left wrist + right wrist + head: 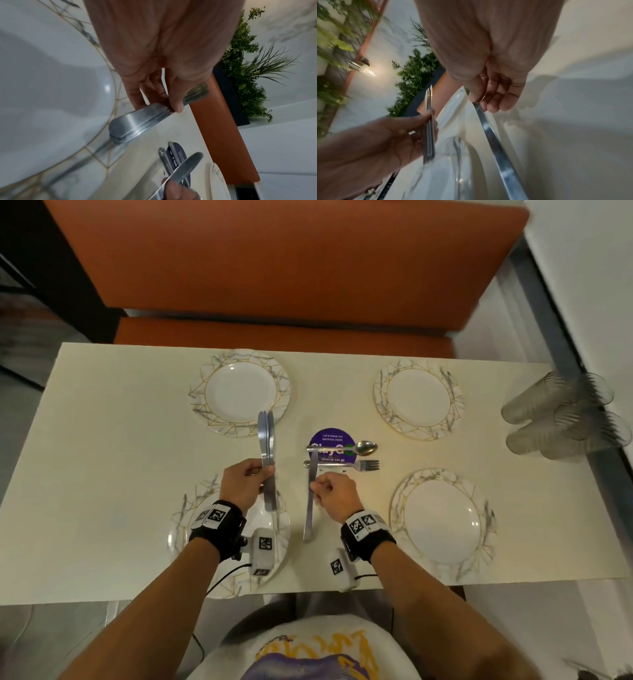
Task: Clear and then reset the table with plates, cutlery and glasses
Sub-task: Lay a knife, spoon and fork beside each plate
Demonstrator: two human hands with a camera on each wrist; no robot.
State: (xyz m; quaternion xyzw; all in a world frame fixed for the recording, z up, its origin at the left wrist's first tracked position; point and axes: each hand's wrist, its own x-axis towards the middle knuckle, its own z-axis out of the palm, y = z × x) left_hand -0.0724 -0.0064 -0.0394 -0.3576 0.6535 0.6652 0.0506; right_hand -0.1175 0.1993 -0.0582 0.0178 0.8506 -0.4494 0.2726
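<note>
My left hand (262, 478) grips a bundle of three table knives (266, 436) by the middle, held above the near-left plate (282, 530), blades pointing away. In the left wrist view the left hand (171, 104) has fingers and thumb curled round the knives (137, 122). My right hand (318, 488) pinches a single knife (309, 520) just right of that plate, over bare table. The right wrist view shows the right hand (481, 102) pinching this knife (496, 146) near its middle. A spoon (365, 447) and a fork (363, 465) lie crosswise at the table's centre.
Three more marble-rimmed plates sit at far left (209, 378), far right (383, 386) and near right (402, 494). A cluster of clear glasses (561, 419) stands at the table's right edge. A purple round sticker (330, 436) lies under the spoon. An orange bench (274, 268) runs behind.
</note>
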